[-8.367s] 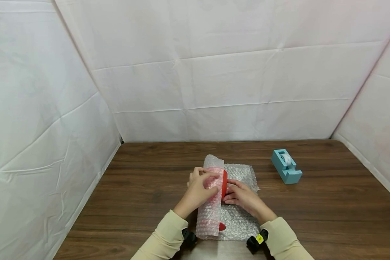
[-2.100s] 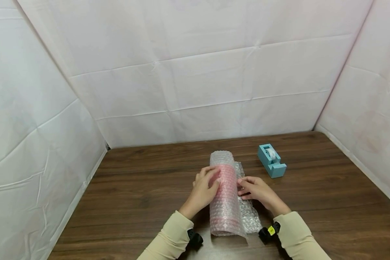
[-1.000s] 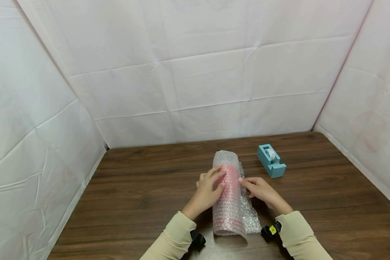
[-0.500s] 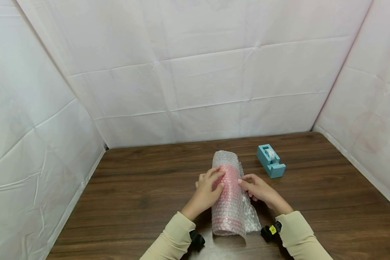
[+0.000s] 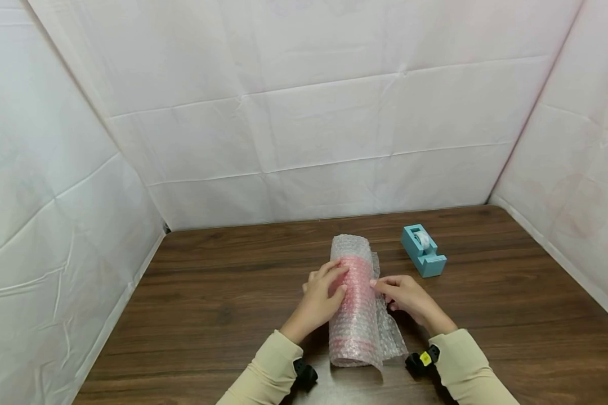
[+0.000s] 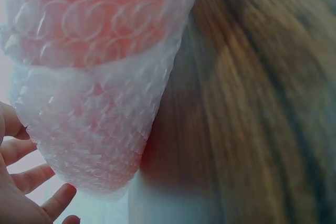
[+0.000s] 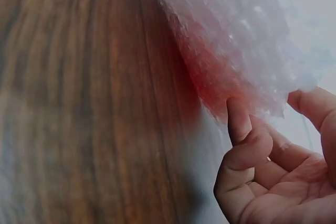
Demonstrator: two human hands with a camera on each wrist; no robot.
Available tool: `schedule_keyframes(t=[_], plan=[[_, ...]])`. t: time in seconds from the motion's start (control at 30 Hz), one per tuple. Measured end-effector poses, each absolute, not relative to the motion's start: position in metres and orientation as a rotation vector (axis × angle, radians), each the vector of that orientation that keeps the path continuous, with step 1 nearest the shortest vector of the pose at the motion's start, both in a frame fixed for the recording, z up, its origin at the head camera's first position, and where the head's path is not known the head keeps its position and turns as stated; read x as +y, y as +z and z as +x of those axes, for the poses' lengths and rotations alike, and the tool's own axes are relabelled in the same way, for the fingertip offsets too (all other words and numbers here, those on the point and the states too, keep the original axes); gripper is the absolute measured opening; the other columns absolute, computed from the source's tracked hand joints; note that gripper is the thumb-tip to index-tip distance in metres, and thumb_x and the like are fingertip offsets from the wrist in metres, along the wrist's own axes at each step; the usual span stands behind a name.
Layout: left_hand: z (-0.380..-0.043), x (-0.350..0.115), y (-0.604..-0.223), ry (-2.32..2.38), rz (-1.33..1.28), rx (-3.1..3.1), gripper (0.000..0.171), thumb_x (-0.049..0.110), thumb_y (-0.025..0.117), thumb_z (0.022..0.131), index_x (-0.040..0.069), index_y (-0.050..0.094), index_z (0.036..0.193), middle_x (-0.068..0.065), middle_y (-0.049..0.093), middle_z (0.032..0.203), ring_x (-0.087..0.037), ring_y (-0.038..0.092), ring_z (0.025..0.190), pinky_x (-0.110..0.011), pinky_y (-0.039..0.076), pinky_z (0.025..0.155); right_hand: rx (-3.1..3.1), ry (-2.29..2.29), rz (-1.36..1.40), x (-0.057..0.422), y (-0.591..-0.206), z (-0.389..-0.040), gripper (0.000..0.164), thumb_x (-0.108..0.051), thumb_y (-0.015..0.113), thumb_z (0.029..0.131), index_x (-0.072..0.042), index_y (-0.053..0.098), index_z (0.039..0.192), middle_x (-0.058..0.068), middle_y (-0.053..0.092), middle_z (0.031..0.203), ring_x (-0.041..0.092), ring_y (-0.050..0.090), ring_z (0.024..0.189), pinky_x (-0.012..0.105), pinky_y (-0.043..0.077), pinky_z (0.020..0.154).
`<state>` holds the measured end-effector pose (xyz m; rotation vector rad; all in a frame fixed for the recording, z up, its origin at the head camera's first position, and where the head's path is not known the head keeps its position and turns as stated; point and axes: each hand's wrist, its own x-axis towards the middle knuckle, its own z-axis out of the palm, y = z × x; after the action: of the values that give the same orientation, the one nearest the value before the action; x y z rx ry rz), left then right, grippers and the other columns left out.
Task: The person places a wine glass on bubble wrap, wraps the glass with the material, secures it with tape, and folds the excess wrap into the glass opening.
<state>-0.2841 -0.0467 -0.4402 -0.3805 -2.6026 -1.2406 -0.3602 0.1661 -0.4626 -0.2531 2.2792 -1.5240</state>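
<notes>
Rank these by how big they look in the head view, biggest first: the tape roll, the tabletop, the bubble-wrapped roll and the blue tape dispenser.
1. Tabletop
2. Bubble-wrapped roll
3. Blue tape dispenser
4. Tape roll, sitting inside the dispenser

None look alike, so no ties.

I see two pale yellow sleeves (image 5: 260, 372) of plain cloth. By each cuff (image 5: 286, 350) sits a small black device (image 5: 306, 376), the right one bearing a bright yellow square (image 5: 425, 358).

bubble wrap (image 5: 353, 326): clear, partly pinkish-red | tabletop (image 5: 233, 298): brown woodgrain | tape dispenser (image 5: 432, 266): light blue
</notes>
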Motion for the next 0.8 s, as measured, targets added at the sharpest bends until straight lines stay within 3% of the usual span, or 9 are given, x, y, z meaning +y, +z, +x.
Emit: schedule_keyframes(t=[0.23,0.53,0.73,0.8], plan=[[-0.283,-0.052,-0.441,-1.23,-0.357,-2.589,0.038,0.014,0.056,0.094,0.011,0.057,0.132,-0.009,0.044,0.148,-0.04,0.043,0.126,-0.059,0.029,0.091,2.224,-1.586,-0.316,0.166,-0.463,-0.36,0.032,-0.009,0.052,0.095,0.005,0.06,0.123,-0.002,0.061,0.084,0.011,0.051,0.071,0.024,0.046,0.057],[-0.283,-0.058,-0.443,-1.272,-0.343,-2.56,0.037,0.011,0.054,0.095,0.007,0.056,0.132,-0.013,0.045,0.145,-0.041,0.043,0.13,-0.067,0.03,0.099,2.086,-1.7,-0.333,0.161,-0.468,-0.354,0.039,-0.017,0.061,0.094,0.004,0.05,0.124,0.008,0.057,0.104,0.016,0.058,0.087,0.029,0.054,0.072],[-0.284,-0.062,-0.444,-1.416,-0.292,-2.54,0.037,0.016,0.045,0.101,0.005,0.05,0.136,-0.016,0.047,0.141,-0.032,0.051,0.124,-0.048,0.044,0.101,2.02,-1.716,-0.347,0.155,-0.47,-0.355,0.053,-0.023,0.06,0.095,0.004,0.035,0.133,0.02,0.049,0.12,0.018,0.06,0.094,0.033,0.055,0.081],[-0.282,-0.064,-0.444,-1.472,-0.245,-2.55,0.04,0.021,0.043,0.103,0.005,0.046,0.139,-0.017,0.047,0.141,-0.034,0.051,0.124,-0.048,0.044,0.1,2.005,-1.716,-0.343,0.153,-0.471,-0.355,0.058,-0.025,0.061,0.095,0.003,0.031,0.137,0.023,0.047,0.124,0.018,0.061,0.095,0.033,0.055,0.082]])
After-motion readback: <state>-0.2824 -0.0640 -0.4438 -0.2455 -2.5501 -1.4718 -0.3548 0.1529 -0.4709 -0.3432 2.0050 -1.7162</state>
